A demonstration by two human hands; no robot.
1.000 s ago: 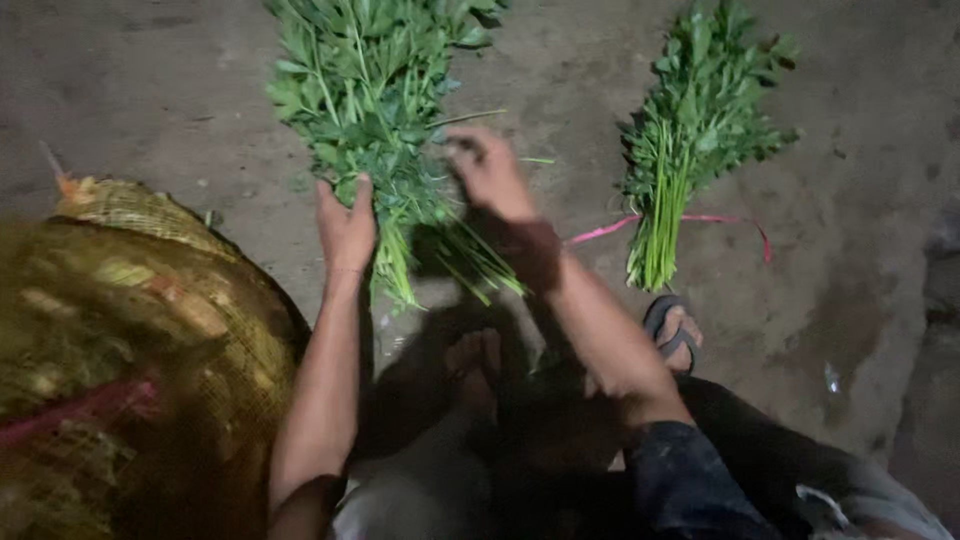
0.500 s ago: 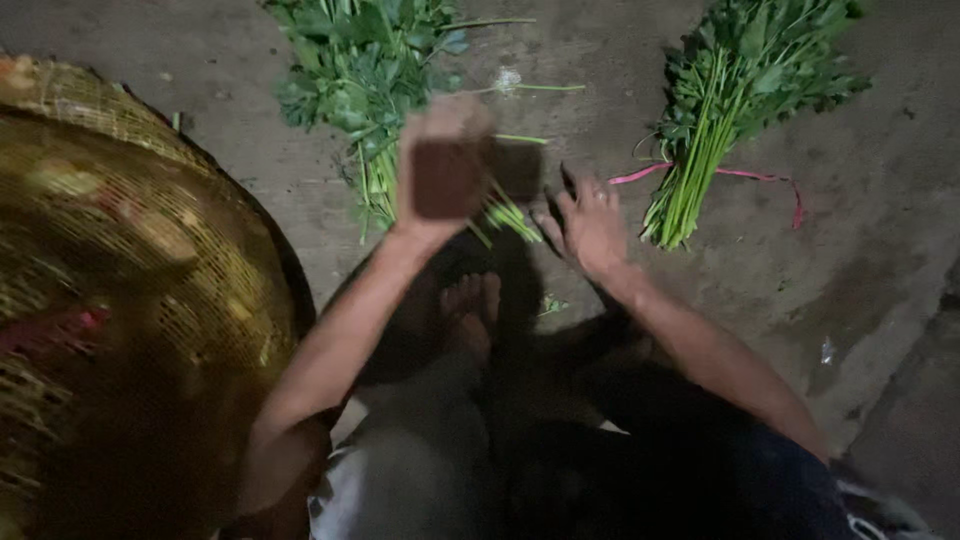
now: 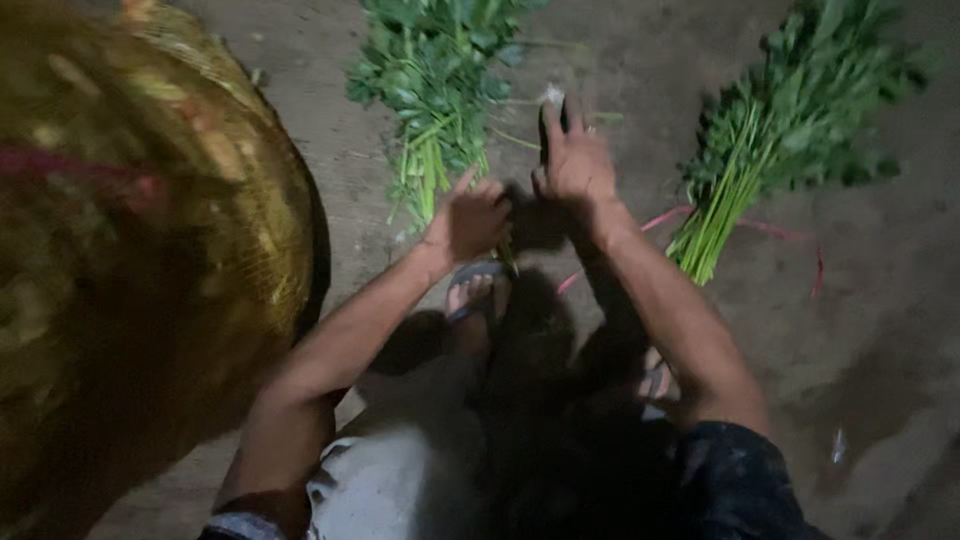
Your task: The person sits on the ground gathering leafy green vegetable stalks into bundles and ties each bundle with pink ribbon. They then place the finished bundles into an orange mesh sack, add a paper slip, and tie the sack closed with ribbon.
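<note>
a big yellow mesh sack [image 3: 130, 250], bulging and round, with a pink cord across it, fills the left side of the ground [image 3: 880, 380]. the loose bunch of greens [image 3: 435, 90] lies near the top edge, long axis running away from the person, cut stems toward the feet and leaves pointing away. the left hand [image 3: 470, 220] is curled loosely at those stem ends, thumb up. the right hand [image 3: 575, 165], just beside it, fingers together, grips a small dark thing i cannot make out. a second bunch [image 3: 770, 150] lies tilted at the right on a pink string [image 3: 665, 218].

Bare ground [image 3: 620, 60] between leafy bunches [image 3: 430, 80]
</note>
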